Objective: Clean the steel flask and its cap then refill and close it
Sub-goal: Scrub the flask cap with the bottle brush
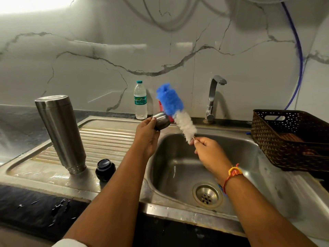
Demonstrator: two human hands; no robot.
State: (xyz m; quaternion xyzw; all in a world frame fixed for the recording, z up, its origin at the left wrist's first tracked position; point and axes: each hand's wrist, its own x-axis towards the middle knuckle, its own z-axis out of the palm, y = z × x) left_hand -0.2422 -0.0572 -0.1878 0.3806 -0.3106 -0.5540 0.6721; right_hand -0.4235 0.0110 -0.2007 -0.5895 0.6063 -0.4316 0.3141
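Observation:
The steel flask [60, 132] stands upside down, mouth down, on the wet ribbed drainboard [106, 139] at the left. Beside it sits a black inner stopper [105, 169]. My left hand [146, 136] grips the small steel cap [161, 120] above the sink's left rim. My right hand [207, 151] pinches the thin handle of a bottle brush [176, 111] with blue and white bristles. The brush points up and to the left, and its bristles lie just beside the cap.
The steel sink basin [240, 148] with its drain [207, 194] lies below my hands. A tap [212, 97] stands behind it. A plastic water bottle [140, 100] stands against the marble wall. A brown woven basket [292, 139] sits at the right.

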